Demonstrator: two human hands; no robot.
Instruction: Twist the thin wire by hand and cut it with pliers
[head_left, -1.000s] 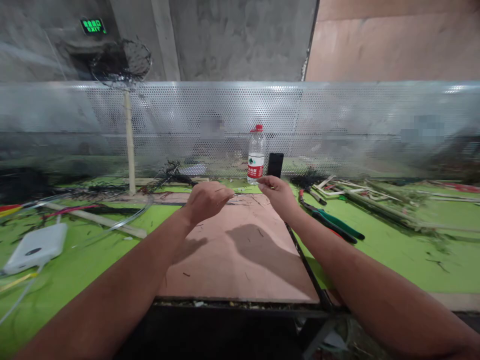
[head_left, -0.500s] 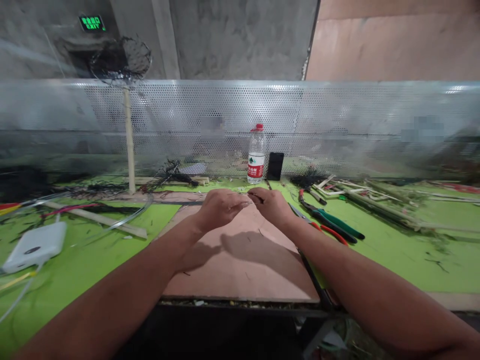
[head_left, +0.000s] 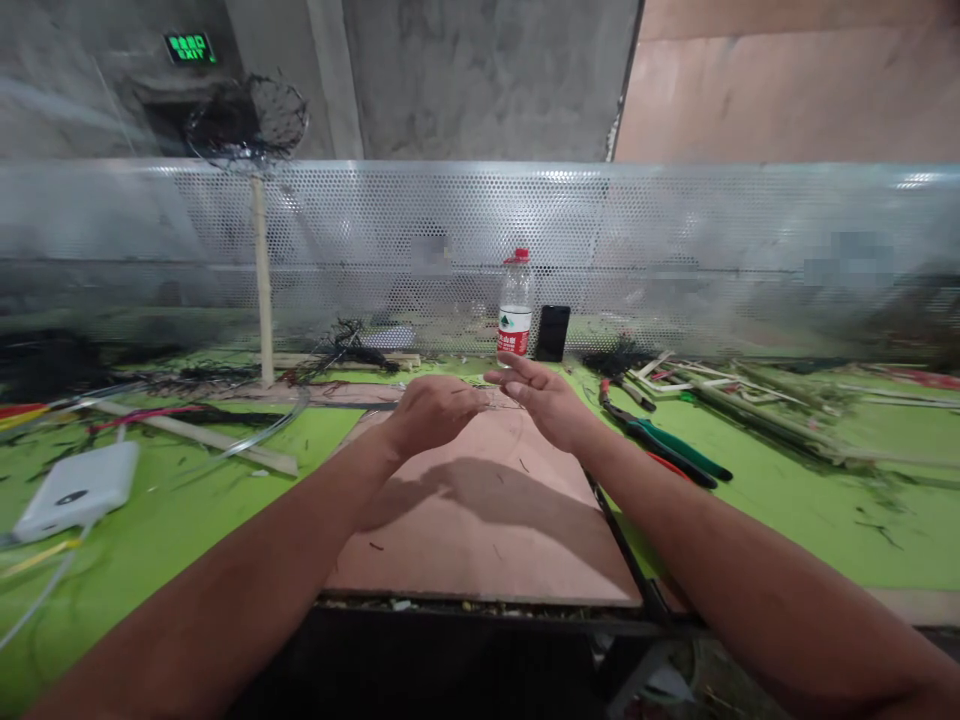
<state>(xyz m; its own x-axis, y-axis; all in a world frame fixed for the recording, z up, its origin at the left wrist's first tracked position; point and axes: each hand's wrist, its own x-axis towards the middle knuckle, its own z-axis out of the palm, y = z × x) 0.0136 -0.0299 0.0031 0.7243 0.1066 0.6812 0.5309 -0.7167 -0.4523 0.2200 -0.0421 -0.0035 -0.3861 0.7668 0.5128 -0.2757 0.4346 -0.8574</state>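
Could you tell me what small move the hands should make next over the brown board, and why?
Probably close the right hand back toward the left hand. The right hand's fingers are spread open with no grip, while the left looks pinched on something too thin to make out above the brown board.

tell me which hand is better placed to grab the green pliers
Right, probably. The right hand hovers open over the board's far edge, with the green pliers lying just to its right. The left hand sits farther away and would have to cross over.
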